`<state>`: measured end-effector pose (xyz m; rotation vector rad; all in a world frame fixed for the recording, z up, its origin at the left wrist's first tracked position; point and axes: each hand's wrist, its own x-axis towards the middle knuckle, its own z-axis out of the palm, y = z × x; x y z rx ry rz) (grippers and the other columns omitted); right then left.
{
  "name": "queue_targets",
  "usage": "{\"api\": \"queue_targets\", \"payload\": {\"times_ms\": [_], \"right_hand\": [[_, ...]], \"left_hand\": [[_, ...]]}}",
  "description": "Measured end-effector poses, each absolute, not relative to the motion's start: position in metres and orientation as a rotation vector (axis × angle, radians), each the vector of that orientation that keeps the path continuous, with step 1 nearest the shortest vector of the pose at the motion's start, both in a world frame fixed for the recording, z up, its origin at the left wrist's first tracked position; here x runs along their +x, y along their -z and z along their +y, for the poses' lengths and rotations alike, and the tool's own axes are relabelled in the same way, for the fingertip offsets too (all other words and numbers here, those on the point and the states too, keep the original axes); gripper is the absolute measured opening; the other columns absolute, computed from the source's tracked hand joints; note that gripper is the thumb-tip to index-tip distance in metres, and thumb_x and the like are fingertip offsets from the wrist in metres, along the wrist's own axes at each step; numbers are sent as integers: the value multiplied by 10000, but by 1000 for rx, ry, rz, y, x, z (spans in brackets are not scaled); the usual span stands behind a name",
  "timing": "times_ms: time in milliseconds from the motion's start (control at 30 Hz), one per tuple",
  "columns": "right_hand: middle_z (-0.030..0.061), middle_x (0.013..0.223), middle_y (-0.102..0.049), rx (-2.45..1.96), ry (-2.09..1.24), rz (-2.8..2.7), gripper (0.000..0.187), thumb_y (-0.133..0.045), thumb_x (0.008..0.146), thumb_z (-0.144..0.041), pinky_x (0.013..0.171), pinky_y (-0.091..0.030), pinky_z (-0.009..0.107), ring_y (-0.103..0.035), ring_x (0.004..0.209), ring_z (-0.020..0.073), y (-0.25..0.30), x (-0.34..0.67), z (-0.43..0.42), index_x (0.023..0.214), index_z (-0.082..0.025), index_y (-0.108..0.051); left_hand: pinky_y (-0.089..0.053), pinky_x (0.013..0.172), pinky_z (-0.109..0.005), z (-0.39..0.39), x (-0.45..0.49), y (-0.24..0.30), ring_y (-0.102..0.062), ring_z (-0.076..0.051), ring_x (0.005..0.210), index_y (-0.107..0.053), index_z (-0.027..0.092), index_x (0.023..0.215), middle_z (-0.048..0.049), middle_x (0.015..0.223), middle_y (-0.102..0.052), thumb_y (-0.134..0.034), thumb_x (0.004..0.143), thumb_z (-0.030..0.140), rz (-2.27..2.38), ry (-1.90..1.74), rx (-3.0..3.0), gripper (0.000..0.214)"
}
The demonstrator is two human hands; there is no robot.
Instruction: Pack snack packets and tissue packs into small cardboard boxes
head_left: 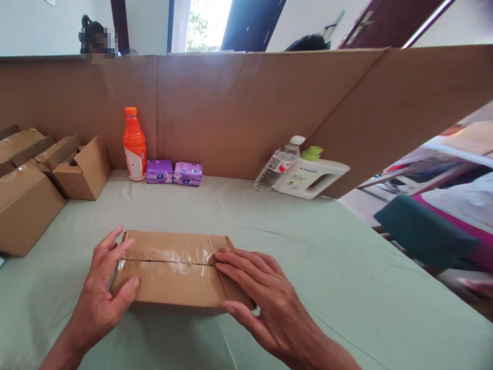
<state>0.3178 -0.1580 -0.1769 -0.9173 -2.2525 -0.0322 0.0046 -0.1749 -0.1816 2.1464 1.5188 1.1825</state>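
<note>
Left hand (103, 288), spread wide, flanked the box (169, 280) at left; right hand (267, 293), thumb splayed, partly hid its right end.

The right hand (265, 288) covers part of the right end of the box (173, 288), whose inside is out of sight, and the bottom edge cuts off both forearms (323, 344). Boxes (23, 210) run off the left edge, while the cardboard wall (239, 113) hides the body of a person (91, 38) with a pixelated face. The smallest print on the white jug (290, 180) is unreadable.
</note>
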Motion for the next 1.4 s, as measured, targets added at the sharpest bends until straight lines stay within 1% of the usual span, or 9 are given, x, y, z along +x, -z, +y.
{"api": "queue_targets", "payload": {"times_ms": [100,233,400,567,800,1000,1233,1300,1400], "right_hand": [[141,1353,-647,-938,48,-2295,478,-507,995,-445,1005,-488,450,-567,1293,284,190,322,-165,1379,-162,-544],[113,1424,-599,-921,28,-2270,495,-486,1000,-373,1056,-492,428,-486,1389,275,210,329,-168,1467,-211,-474],[96,1430,-592,-910,154,-2244,523,-428,1008,-357,1011,-501,467,-471,1395,315,227,321,-148,1522,-263,-415],[131,1544,-447,-1007,150,-2068,578,-435,1015,-302,1026,-469,539,-441,1407,327,236,277,-122,1574,-289,-288],[162,1436,-552,-955,-2,-2118,355,-502,964,-267,893,-581,513,-611,1236,328,304,225,-110,1316,-256,-551],[170,1441,-562,-1013,-122,-2177,275,-526,933,-260,886,-590,529,-628,1218,348,331,223,-116,1163,-225,-673],[165,1420,-589,-1054,-199,-2215,277,-514,917,-276,925,-564,515,-613,1239,339,335,224,-114,1086,-225,-729],[158,1427,-587,-1065,-273,-2215,290,-515,913,-288,950,-545,516,-599,1256,336,339,224,-112,1091,-232,-737],[134,1451,-573,-1099,-465,-2158,300,-537,906,-337,1010,-496,544,-568,1291,339,340,224,-110,1104,-250,-745]], "left_hand": [[-412,1128,-572,-165,-9,179,-371,-372,1449,-572,387,1357,-45,1622,-299,-601,920,452,1263,-988,2176,443],[-362,1146,-599,-156,-20,183,-307,-434,1469,-603,341,1354,-70,1662,-173,-727,789,580,1096,-908,2082,626],[-374,1141,-575,-169,-20,193,-351,-423,1426,-648,291,1284,-111,1572,-257,-873,622,417,1186,-1001,2055,710],[-424,1101,-543,-197,-48,195,-454,-364,1326,-637,297,1260,-101,1463,-372,-787,721,336,1644,-1252,2097,561],[-378,1114,-582,-188,-118,196,-487,-375,1266,-686,223,1144,-140,1326,-464,-707,831,464,2618,-1607,1914,396],[-296,1165,-595,-129,-144,205,-383,-436,1392,-668,162,1202,-197,1454,-365,-705,827,485,2836,-1657,1602,496],[-209,1209,-624,-151,-123,238,-7,-431,1546,-87,123,1592,-266,1654,-1,-726,790,404,2613,-1632,1508,1064],[-249,1203,-615,-178,-99,261,-75,-404,1550,-140,154,1590,-238,1665,-56,-679,834,401,2568,-1558,1519,961],[-317,1178,-622,-218,-52,293,-307,-380,1493,-423,190,1485,-189,1609,-309,-590,876,312,2360,-1374,1612,643]]}}
